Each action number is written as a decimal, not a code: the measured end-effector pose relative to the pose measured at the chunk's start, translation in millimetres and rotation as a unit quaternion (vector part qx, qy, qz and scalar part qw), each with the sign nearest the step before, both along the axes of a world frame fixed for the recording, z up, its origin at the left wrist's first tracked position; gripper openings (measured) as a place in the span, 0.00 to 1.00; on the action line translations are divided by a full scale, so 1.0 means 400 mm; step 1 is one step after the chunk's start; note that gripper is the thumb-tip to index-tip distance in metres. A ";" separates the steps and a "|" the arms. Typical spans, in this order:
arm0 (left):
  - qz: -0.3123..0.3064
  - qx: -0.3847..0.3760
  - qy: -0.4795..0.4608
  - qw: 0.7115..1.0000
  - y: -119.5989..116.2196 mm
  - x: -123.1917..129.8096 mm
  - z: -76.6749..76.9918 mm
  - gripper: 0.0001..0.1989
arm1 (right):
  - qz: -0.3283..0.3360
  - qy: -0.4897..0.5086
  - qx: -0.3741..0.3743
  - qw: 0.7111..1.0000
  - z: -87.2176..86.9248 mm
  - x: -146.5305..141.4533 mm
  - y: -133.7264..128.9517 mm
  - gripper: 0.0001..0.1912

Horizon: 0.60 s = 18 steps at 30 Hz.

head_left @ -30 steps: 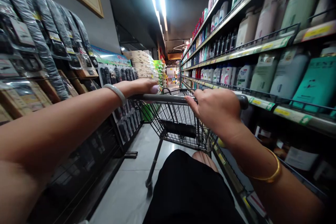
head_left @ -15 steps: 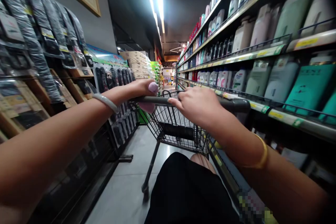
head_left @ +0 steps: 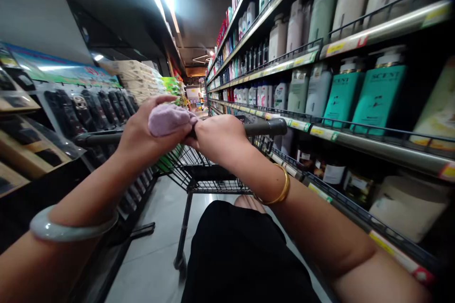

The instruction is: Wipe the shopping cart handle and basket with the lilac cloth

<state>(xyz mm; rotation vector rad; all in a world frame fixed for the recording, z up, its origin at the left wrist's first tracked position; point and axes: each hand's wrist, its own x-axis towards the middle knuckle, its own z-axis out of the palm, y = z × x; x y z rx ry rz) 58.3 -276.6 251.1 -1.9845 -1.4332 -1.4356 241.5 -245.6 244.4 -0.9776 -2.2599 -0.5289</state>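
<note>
In my left hand [head_left: 144, 123], fingers closed, is a bunched light purple cloth [head_left: 168, 119], held above the handle of a black shopping cart [head_left: 261, 128]. My right hand [head_left: 222, 135] is beside it at the middle of the handle, its fingers curled down and mostly hidden; its knuckles meet the cloth's right end. The wire basket [head_left: 206, 173] of the cart shows below and beyond both hands. A pale bangle is on the left wrist and a gold one on the right.
Shelves [head_left: 302, 60] of bottles run along the right, with teal pump bottles [head_left: 378, 97] nearby. Packaged goods hang on a rack [head_left: 95, 109] at the left. Grey floor [head_left: 149, 251] shows below, and stacked packs [head_left: 137, 75] stand farther ahead.
The left hand has come off the cart's handle with the cloth and turned, moving next to the right hand. The view has shifted rightward, showing more of the right shelves.
</note>
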 end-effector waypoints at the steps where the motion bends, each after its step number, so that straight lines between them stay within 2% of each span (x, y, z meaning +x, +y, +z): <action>1: -0.025 -0.014 -0.012 1.000 -0.001 -0.006 -0.006 0.29 | 0.001 0.003 0.002 1.000 -0.001 -0.001 0.001 0.24; 4: -0.093 -0.060 -0.048 0.993 -0.009 -0.023 -0.029 0.25 | 0.002 0.008 0.017 1.000 -0.005 0.001 0.001 0.21; 6: -0.083 -0.068 -0.032 0.994 -0.012 -0.032 -0.047 0.27 | 0.006 0.007 0.020 1.000 -0.006 0.004 0.000 0.16; 8: -0.039 -0.044 0.018 0.998 -0.007 -0.033 -0.067 0.28 | 0.014 0.003 0.016 1.000 -0.006 0.006 0.000 0.12; 10: 0.025 0.022 0.038 0.999 0.010 -0.018 -0.085 0.27 | 0.015 0.002 0.011 1.000 -0.004 0.006 0.002 0.12; 13: 0.129 0.111 -0.016 0.985 0.043 0.030 -0.095 0.27 | -0.001 0.012 0.017 1.000 -0.003 0.003 0.009 0.12; 16: 0.226 0.083 -0.061 0.969 0.064 0.069 -0.077 0.33 | -0.025 0.016 0.040 0.999 -0.008 -0.001 0.014 0.12; 18: 0.265 0.040 -0.068 0.961 0.065 0.061 -0.060 0.36 | -0.028 0.017 0.053 0.998 -0.013 -0.003 0.018 0.13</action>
